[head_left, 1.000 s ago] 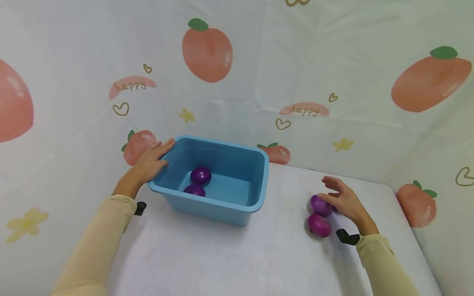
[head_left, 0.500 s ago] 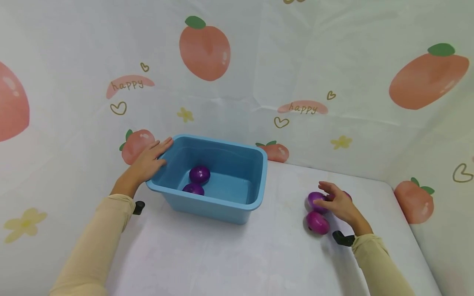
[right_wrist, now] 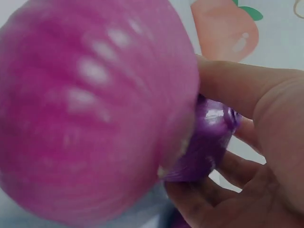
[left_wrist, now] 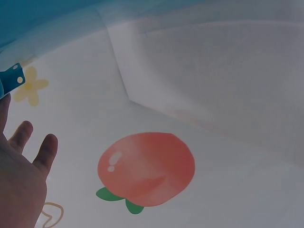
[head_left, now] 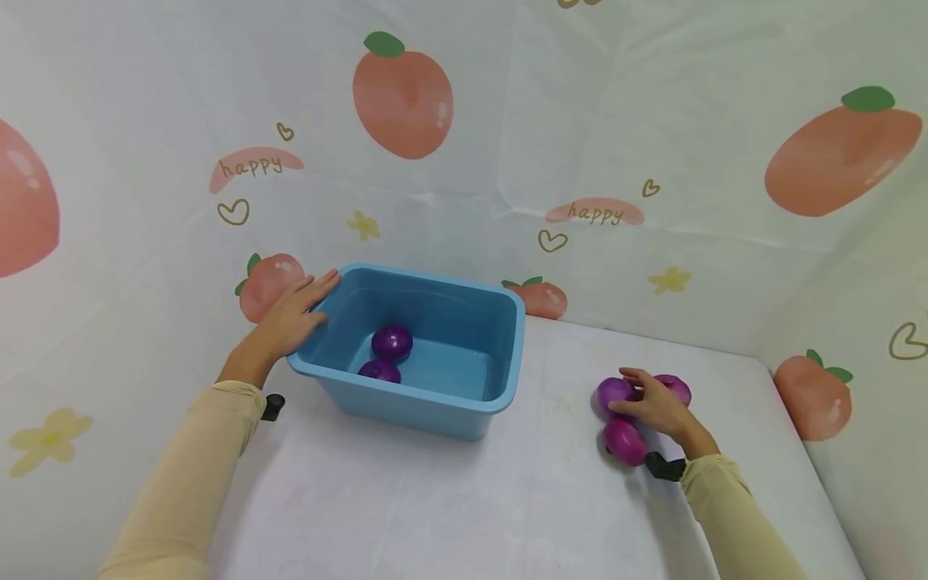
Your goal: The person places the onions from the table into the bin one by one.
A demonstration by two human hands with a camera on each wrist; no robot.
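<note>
My left hand [head_left: 284, 324] rests on the left rim of a blue plastic tub [head_left: 428, 411], its fingers straight; the left wrist view shows these fingers [left_wrist: 46, 154] spread below the tub's blue edge. Inside the tub, toward its left, lie two dark purple onions, one [head_left: 392, 343] behind the other [head_left: 380, 370]. On the right, my right hand [head_left: 661, 408] holds a purple onion [head_left: 611, 395] between thumb and fingers. A magenta onion [head_left: 625, 443] sits just in front of it and looms large in the right wrist view. Another onion [head_left: 676, 388] lies behind the hand, partly hidden.
The white tabletop [head_left: 435, 515] stretches in front of the tub and between it and the onions. A white cloth backdrop [head_left: 493, 121] printed with peaches, flowers and hearts stands behind and at both sides.
My right hand has come down and left, and its fingers have closed around the purple onion, which has shifted slightly left. The left hand and the tub stay in place.
</note>
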